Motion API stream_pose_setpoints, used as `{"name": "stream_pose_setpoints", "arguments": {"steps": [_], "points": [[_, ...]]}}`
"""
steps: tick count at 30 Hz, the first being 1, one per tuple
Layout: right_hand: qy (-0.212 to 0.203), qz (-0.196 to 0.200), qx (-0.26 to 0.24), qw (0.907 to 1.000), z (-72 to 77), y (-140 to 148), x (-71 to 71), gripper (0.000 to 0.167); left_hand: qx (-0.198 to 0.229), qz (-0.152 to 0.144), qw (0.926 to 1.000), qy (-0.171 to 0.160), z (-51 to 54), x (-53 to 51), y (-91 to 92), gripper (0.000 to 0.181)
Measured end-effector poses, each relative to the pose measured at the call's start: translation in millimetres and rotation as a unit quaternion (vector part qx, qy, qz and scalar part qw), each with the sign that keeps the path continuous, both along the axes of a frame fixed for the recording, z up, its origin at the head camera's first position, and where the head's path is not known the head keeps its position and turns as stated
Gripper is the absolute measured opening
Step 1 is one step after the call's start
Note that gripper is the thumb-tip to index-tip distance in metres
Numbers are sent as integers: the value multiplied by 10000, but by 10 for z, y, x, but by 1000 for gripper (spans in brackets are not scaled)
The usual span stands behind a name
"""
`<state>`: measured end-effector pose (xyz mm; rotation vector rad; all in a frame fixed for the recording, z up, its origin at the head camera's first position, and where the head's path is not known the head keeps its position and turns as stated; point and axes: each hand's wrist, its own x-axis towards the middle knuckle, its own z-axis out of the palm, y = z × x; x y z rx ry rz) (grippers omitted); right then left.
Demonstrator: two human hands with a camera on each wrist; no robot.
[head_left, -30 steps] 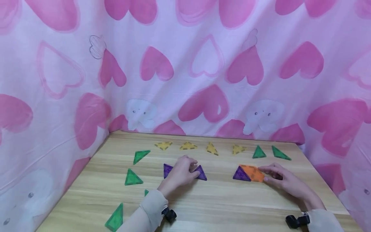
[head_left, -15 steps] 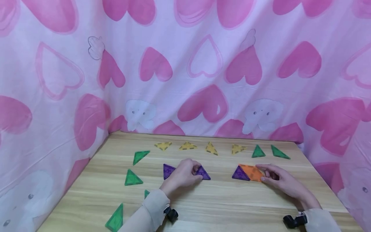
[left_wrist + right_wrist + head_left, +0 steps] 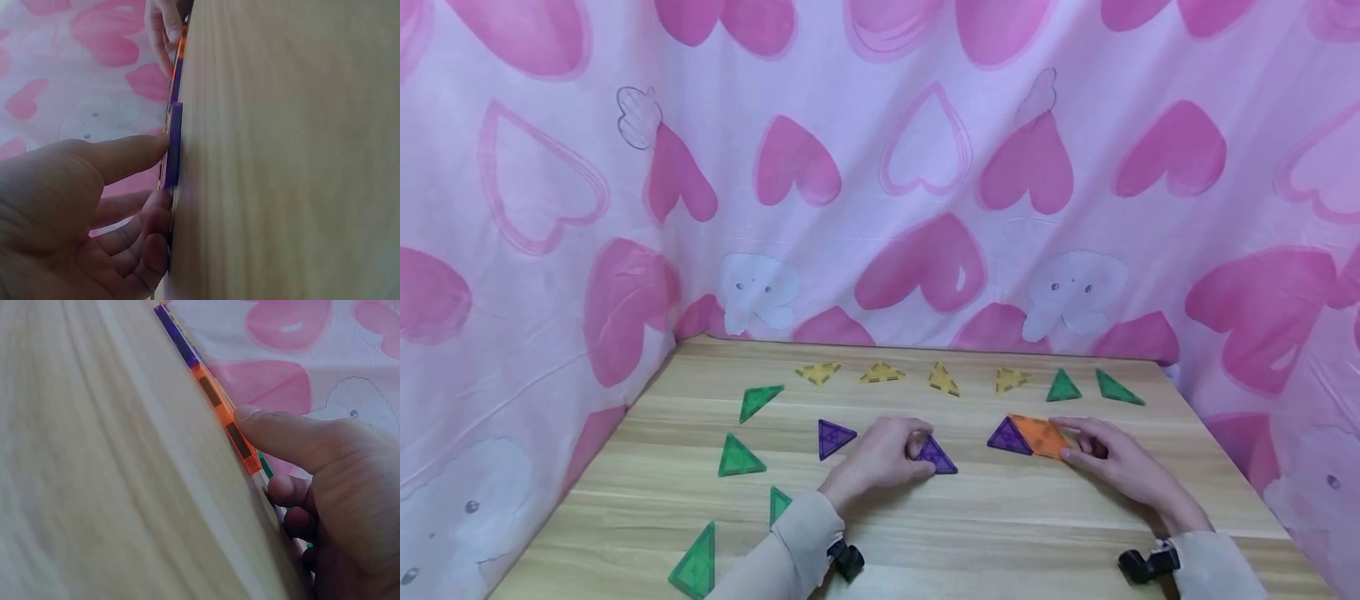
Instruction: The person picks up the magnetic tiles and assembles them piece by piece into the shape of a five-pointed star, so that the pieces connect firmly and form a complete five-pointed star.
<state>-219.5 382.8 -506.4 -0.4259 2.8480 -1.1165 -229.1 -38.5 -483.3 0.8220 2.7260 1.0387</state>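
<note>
Pinching one purple triangle (image 3: 938,458) between thumb and fingers, the left hand (image 3: 883,454) rests left of the orange tile (image 3: 1036,435), apart from it. The right hand (image 3: 1116,462) grips the orange tile by its right end, while a second purple triangle (image 3: 1009,438) lies against the tile's left edge (whether firmly joined or merely touching, I cannot tell). A third purple triangle (image 3: 833,439) lies farther left of the orange tile, past the left hand; yellow triangles (image 3: 882,374) lie behind the tile and to its left. The main risk, I judge, sits at that shared edge: a twist by the right hand could skew the orange tile and open a gap. A crooked approach by the left hand might knock the second triangle askew, and a slack pinch could let its own piece rotate.
</note>
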Motion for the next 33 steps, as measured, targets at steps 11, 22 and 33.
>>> {"name": "stream_pose_setpoints", "arguments": {"steps": [11, 22, 33], "points": [[-116, -232, -54, 9996, -67, -6, 3, 57, 617, 267, 9931, -960, 38, 62, 23, 44], [131, -109, -35, 9998, -17, 36, 25, 49, 973, 621, 9854, -1252, -8, 91, 212, 33], [23, -147, -214, 9997, -9, 36, 52, 46, 1140, 426, 9815, -1475, -8, 254, 601, 37]]}}
